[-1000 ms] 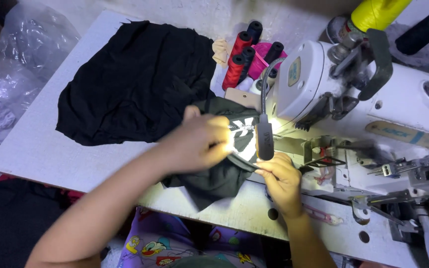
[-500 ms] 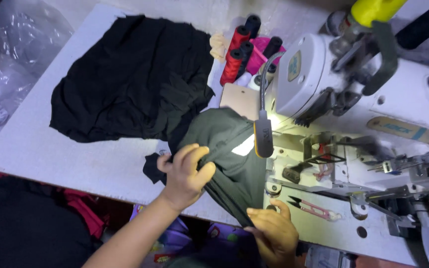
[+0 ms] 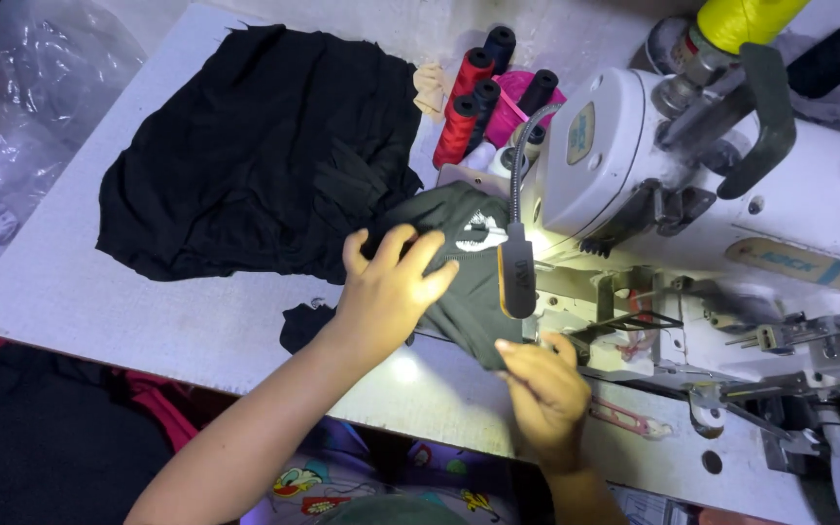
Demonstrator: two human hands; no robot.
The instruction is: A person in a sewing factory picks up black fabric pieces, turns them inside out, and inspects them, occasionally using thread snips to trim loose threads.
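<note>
Left hand [image 3: 388,292] flat, fingers spread on small dark green fabric piece [image 3: 459,282] | right hand [image 3: 542,389] pinches its near edge | fabric on white counter [image 3: 148,311], beside white sewing machine [image 3: 634,165], under its lamp

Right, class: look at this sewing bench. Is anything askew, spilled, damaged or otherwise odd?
Nothing stands out. The left hand lies flat on the dark fabric piece under the lamp, the right hand pinches its near edge. The black fabric pile is rumpled, and the thread spools are untidily grouped.
</note>
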